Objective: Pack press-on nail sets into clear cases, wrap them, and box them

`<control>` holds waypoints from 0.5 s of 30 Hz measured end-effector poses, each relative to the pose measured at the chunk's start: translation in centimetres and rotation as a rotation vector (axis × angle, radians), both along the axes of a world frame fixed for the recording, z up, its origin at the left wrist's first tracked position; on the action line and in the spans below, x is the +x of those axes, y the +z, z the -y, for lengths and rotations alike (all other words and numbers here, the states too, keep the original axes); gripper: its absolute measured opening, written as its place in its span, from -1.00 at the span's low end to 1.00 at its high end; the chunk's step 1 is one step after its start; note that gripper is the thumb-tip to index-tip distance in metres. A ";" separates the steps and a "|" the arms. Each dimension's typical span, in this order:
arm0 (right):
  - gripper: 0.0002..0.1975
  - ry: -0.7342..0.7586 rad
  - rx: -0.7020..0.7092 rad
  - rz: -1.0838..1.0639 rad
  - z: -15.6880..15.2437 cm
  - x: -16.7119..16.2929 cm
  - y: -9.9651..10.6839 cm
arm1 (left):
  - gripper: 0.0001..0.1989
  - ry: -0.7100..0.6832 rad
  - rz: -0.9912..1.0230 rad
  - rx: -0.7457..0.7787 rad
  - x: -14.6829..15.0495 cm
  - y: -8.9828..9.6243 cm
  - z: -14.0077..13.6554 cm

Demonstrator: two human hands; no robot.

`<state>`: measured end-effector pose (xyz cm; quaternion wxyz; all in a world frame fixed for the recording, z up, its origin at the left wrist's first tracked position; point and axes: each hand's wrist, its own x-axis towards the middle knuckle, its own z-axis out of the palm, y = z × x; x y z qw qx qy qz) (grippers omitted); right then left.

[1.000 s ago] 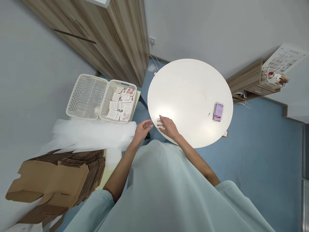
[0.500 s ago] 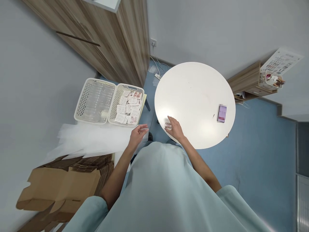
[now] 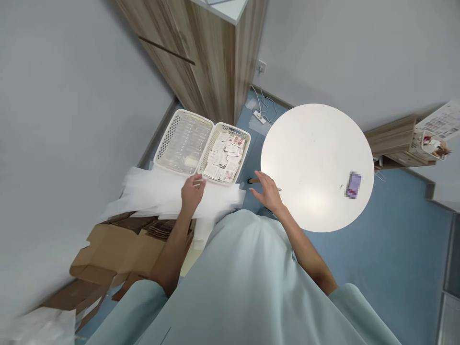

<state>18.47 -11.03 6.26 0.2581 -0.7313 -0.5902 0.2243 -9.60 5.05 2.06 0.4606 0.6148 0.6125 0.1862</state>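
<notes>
My left hand is over a stack of thin white translucent sheets, just below the baskets. Its fingers are loosely bent and apart, with nothing seen in them. At the near left edge of the round white table, my right hand is open, thumb and fingers spread. It mostly covers a small item on the table, too little of which shows to name. One white basket holds many printed white packets. Beside it, another white basket contains clear plastic pieces.
Flattened brown cardboard boxes lie at lower left. A wood-grain cabinet stands behind the baskets. On the table's right is a blurred purple item. A power strip with cables lies on the blue floor.
The view has swung left, so the baskets and table appear further right. My left hand has moved left over the white sheets. My right hand has shifted to the table's edge, fingers spread wider.
</notes>
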 end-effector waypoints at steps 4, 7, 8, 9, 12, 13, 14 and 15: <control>-0.30 0.021 0.015 -0.001 -1.9 -1.7 0.9 | -0.60 -0.083 -0.238 0.205 -1.9 -1.4 -5.3; -0.32 0.022 0.015 -0.001 -2.7 -2.6 1.4 | -0.54 -0.189 -0.317 0.268 -1.7 -2.5 -9.1; -0.32 0.023 0.017 0.000 -2.9 -2.9 1.5 | -0.53 -0.236 -0.327 0.291 -1.4 -2.9 -10.2; -0.33 0.022 0.018 0.001 -3.0 -3.1 1.7 | -0.52 -0.287 -0.335 0.310 -1.0 -3.2 -11.2; -0.35 0.010 0.010 0.008 -2.9 -3.4 1.9 | -0.53 -0.455 -0.360 0.352 0.1 -4.2 -13.6; -0.35 0.003 0.004 0.012 -2.9 -3.4 1.9 | -0.54 -0.502 -0.374 0.361 0.4 -4.4 -14.2; -0.36 -0.006 0.000 0.016 -2.8 -3.4 2.0 | -0.54 -0.539 -0.390 0.367 0.7 -4.7 -14.7; -0.36 -0.016 -0.003 0.022 -2.6 -3.3 2.0 | -0.55 -0.565 -0.409 0.369 0.9 -4.9 -15.0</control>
